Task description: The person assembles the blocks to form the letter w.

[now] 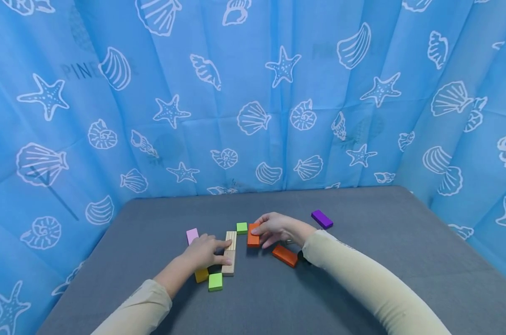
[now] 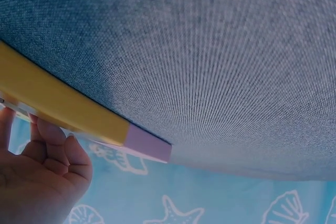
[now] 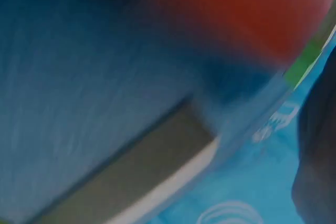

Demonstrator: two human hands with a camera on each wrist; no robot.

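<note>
My left hand [image 1: 203,251] reaches over a row of blocks, its index finger and thumb touching two plain wooden blocks [image 1: 230,239] laid end to end. Beneath that hand, a yellow block [image 2: 63,98] runs in line with a pink block [image 2: 149,142] in the left wrist view; the fingers are close beside the yellow one. My right hand [image 1: 278,228] pinches an orange block [image 1: 253,235] between thumb and fingers, to the right of the wooden pair. This block is a red blur in the right wrist view. A small green block [image 1: 242,228] sits just left of it.
Another green block [image 1: 215,282] lies at the near end of the row. A second orange block [image 1: 284,256] rests below my right wrist, and a purple block [image 1: 322,219] lies farther back to the right. A blue shell-print curtain [image 1: 253,116] hangs behind the grey table [image 1: 362,232].
</note>
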